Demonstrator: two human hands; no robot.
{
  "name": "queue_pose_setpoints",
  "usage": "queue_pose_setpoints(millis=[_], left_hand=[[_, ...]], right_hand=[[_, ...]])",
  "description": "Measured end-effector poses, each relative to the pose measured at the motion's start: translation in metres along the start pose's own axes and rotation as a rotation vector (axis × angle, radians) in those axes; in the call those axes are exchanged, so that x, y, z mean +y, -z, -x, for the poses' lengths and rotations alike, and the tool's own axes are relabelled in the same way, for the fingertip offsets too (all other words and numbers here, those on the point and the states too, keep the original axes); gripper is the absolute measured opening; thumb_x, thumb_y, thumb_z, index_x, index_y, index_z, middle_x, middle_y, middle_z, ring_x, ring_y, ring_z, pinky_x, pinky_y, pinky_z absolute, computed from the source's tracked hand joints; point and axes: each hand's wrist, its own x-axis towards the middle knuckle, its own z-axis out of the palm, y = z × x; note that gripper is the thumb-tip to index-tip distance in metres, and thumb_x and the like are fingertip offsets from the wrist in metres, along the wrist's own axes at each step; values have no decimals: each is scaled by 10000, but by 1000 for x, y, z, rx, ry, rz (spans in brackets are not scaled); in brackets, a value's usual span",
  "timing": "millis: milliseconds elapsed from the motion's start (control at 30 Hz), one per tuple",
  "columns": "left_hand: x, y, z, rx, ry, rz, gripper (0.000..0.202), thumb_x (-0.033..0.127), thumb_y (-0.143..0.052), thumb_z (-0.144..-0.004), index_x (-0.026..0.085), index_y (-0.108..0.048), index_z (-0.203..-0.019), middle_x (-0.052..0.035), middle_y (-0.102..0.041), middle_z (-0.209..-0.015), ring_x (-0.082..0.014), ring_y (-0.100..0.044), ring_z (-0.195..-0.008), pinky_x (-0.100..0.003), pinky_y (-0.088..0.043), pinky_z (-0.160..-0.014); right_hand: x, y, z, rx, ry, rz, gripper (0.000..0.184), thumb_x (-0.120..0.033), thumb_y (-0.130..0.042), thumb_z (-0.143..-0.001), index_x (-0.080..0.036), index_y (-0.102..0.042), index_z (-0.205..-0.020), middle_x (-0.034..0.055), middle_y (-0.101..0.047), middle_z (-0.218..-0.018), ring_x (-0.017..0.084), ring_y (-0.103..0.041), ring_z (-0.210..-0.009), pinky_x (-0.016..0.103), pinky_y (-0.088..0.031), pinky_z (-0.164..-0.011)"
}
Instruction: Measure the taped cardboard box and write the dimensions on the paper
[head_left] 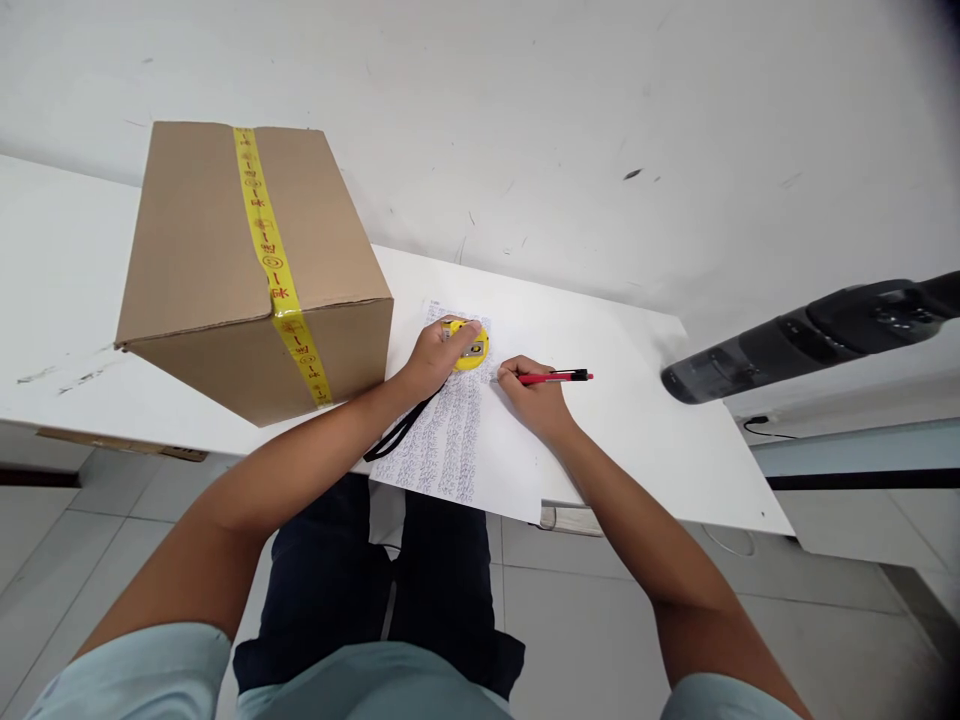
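Observation:
My left hand is closed around a yellow tape measure, which it holds over the upper part of a sheet of paper. A black wrist strap trails from the tape measure toward the table's front edge. In my right hand is a red pen with a black end, its tip at the paper just right of the tape measure. Rows of blue handwriting cover much of the sheet, and its lower edge hangs past the table front.
A large cardboard box sealed with yellow printed tape stands left of the paper on the white table. A dark cylindrical appliance juts in from the right. The wall rises behind the table.

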Motion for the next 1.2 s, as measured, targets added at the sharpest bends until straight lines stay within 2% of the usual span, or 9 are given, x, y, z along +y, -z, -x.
queue_pose_setpoints(millis=[400, 633, 700, 800, 900, 967, 1100, 1200], left_hand=[[1, 0, 2, -22, -8, -44, 392, 506, -803, -692, 180, -614, -797, 26, -613, -692, -124, -590, -662, -259, -468, -641], [-2, 1, -1, -32, -27, -128, 406, 548, -738, -727, 179, -623, -854, 7, -640, -745, -139, -622, -708, -271, -498, -674], [-4, 2, -3, -39, -37, -178, 425, 571, -716, -746, 176, -629, -878, -6, -660, -772, -149, -641, -725, -282, -511, -689], [-7, 5, -4, -51, -82, -284, 459, 609, -670, -793, 172, -643, -932, -31, -699, -833, -171, -672, -769, -301, -532, -714], [-7, 9, 3, -66, -176, -435, 487, 637, -617, -850, 174, -663, -991, -47, -725, -874, -191, -688, -802, -319, -544, -728], [-4, 12, 11, -76, -280, -552, 500, 644, -602, -875, 180, -682, -1043, -66, -744, -936, -213, -697, -860, -351, -551, -775], [8, 11, 35, -163, -568, -767, 533, 647, -685, -819, 213, -716, -1128, -93, -772, -1074, -269, -697, -991, -429, -535, -905], [16, 5, 62, -235, -769, -885, 561, 667, -685, -813, 209, -723, -1134, -109, -789, -1088, -276, -711, -986, -437, -532, -908]], right_hand=[[-2, 1, 1, 3, -6, -17, 158, -359, -570, -741, -222, -600, -670, -21, -567, -619, 157, -481, -613, 310, -390, -606], [5, -1, 0, 58, -18, -35, 153, -348, -605, -749, -220, -597, -666, -26, -564, -622, 160, -497, -628, 309, -399, -622], [8, 0, -1, 107, -23, -53, 186, -385, -599, -798, -217, -617, -719, -21, -575, -651, 164, -509, -642, 311, -423, -637], [13, 3, -3, 203, -3, -55, 290, -478, -573, -892, -208, -679, -903, 14, -655, -784, 184, -572, -717, 329, -480, -702], [19, 3, -6, 241, 91, 62, 369, -506, -559, -927, -196, -701, -1068, 76, -722, -989, 221, -635, -856, 365, -526, -813], [22, 0, -8, 227, 144, 140, 373, -444, -551, -925, -181, -704, -1139, 105, -728, -1058, 230, -641, -852, 392, -540, -834], [26, -7, -16, 160, 193, 194, 390, -279, -517, -888, -193, -732, -1202, 103, -725, -999, 241, -656, -834, 425, -560, -836], [21, -4, -19, 134, 225, 198, 442, -266, -483, -906, -197, -719, -1275, 80, -707, -905, 236, -654, -808, 433, -576, -828]])
